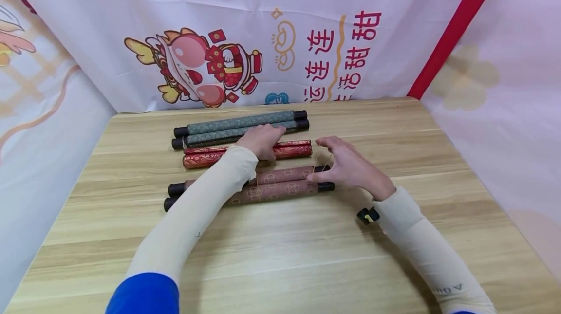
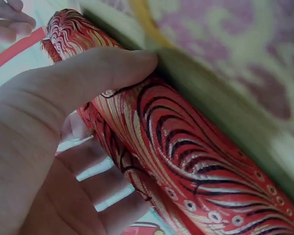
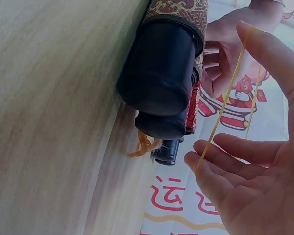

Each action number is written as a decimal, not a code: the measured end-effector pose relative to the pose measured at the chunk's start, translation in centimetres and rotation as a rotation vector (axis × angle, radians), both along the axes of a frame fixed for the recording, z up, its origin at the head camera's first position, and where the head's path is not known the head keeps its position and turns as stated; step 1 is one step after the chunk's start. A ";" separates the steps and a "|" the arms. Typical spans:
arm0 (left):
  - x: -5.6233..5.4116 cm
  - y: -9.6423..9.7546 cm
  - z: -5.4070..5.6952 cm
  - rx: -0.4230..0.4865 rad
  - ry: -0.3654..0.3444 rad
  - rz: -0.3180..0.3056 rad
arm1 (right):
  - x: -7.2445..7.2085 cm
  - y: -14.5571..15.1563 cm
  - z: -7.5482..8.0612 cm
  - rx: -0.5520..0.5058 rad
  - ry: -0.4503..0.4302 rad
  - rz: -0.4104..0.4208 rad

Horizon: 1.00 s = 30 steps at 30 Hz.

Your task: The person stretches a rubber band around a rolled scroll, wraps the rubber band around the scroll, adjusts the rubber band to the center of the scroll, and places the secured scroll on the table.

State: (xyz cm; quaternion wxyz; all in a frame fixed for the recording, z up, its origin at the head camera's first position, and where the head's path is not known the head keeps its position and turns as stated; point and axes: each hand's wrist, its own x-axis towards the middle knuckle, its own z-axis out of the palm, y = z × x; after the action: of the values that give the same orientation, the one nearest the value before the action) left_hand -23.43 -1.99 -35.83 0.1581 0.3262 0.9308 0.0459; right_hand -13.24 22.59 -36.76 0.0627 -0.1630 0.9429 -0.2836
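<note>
A pair of red patterned fabric scrolls [image 1: 293, 150] lies across the table, and my left hand [image 1: 261, 141] grips it from above. In the left wrist view the thumb [image 2: 112, 68] presses on the near red roll, with the fingers on the pair's far side. My right hand [image 1: 350, 164] is just off the scrolls' right ends. A thin yellow rubber band [image 3: 220, 114] is stretched between its spread thumb and fingers. Nearer the body, two brown scrolls [image 1: 291, 188] with black end knobs [image 3: 157, 73] lie side by side, partly hidden by the left forearm.
Behind the red pair lie two green scrolls [image 1: 245, 122] with black ends. An orange strand [image 3: 144, 145] hangs by one scroll end. The wooden table [image 1: 280, 260] meets a printed white cloth [image 1: 245, 12] at the back. A small black clip [image 1: 368, 215] sits at the right wrist.
</note>
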 end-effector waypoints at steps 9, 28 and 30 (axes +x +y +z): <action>0.6 -0.5 1.0 -0.007 0.013 -0.043 | -0.5 0.3 0.0 -0.004 0.003 -0.013; 3.2 -2.3 2.5 0.097 0.048 -0.112 | -1.1 0.0 0.2 -0.146 0.055 0.026; 3.6 -2.3 2.7 0.106 0.046 -0.118 | -1.1 -0.1 0.3 -0.167 0.066 0.031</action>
State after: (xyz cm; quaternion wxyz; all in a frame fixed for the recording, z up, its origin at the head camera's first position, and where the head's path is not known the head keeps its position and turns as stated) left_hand -19.83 -4.28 -33.16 0.1216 0.3892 0.9098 0.0780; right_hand -14.36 22.44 -36.44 0.0222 -0.1915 0.9150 -0.3545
